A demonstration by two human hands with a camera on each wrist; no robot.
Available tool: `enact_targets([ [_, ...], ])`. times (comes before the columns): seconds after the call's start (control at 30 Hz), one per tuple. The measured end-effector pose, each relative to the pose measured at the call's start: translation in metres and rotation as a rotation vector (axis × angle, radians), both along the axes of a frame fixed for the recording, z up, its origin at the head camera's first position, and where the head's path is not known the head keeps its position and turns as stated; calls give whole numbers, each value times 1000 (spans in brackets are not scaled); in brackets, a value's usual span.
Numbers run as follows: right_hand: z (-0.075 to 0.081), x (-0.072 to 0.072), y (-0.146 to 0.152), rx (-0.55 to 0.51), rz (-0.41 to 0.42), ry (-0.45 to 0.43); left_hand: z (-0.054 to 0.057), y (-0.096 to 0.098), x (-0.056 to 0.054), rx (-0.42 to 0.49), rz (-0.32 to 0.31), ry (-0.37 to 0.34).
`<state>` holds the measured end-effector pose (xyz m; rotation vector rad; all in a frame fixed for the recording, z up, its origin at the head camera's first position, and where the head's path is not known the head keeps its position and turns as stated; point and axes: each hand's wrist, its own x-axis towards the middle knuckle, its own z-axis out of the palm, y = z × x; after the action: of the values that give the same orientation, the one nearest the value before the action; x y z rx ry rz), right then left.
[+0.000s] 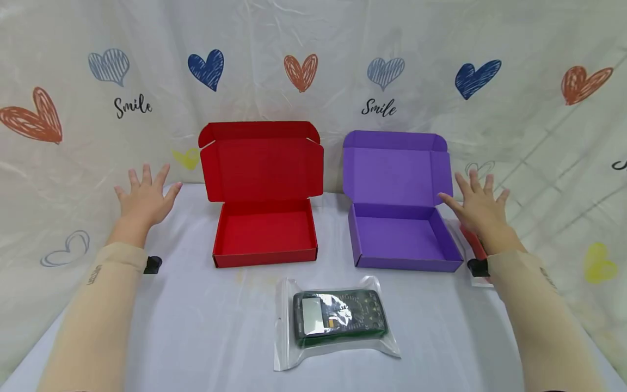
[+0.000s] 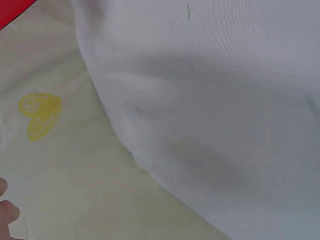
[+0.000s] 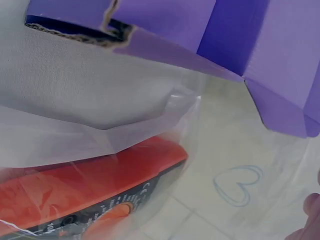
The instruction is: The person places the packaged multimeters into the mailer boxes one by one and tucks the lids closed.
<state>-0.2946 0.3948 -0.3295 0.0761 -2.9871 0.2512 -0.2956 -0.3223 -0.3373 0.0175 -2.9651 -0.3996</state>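
Note:
My left hand [image 1: 144, 201] is raised with fingers spread, to the left of an open red cardboard box [image 1: 266, 231]; it holds nothing. On the other side, my right hand [image 1: 480, 207] is spread too, just right of an open purple cardboard box [image 1: 401, 237]. Both boxes have their lids standing up and nothing inside. Nearer the front lies a dark multimeter [image 1: 343, 316] in a clear plastic bag [image 1: 284, 348]. Partly hidden under my right hand and wrist is a red and black device [image 3: 100, 185] in clear plastic, beside the purple box.
A white cloth [image 1: 196, 337] covers the table. Behind it hangs a pale curtain [image 1: 338, 32] printed with hearts and the word Smile. In the left wrist view the table's edge runs diagonally beside the curtain. Black wrist straps or mounts [image 1: 153, 265] show at both sleeves.

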Motion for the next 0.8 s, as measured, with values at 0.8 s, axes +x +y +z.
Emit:
enact_targets([
  [0.8, 16, 18, -17, 37, 119, -49, 12, 19, 13, 0, -102, 42],
])
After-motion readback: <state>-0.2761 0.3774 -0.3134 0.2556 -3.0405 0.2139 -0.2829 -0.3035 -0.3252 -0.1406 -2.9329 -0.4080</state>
